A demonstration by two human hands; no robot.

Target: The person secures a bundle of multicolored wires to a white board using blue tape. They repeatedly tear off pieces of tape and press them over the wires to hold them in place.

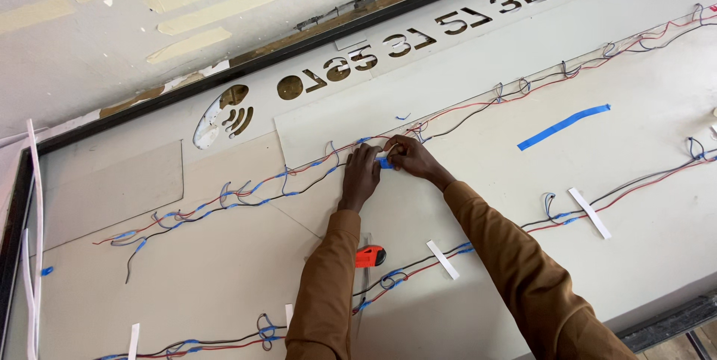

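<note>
My left hand (361, 175) and my right hand (413, 158) meet at the middle of a large white sign panel (657, 106). Together they pinch a small piece of blue tape (384, 163) around a bundle of red, black and blue wires (246, 194) that runs slantwise across the panel. Both arms wear brown sleeves. Blue tape wraps mark the wire at several spots to the left. The fingertips hide the exact spot where the tape sits.
An orange utility knife (370, 256) lies by my left forearm. A loose strip of blue tape (564, 126) is stuck to the panel at right. A second wire run (627, 190) held by white tape strips crosses lower down. Stencil cut-outs (224, 115) line the panel's far edge.
</note>
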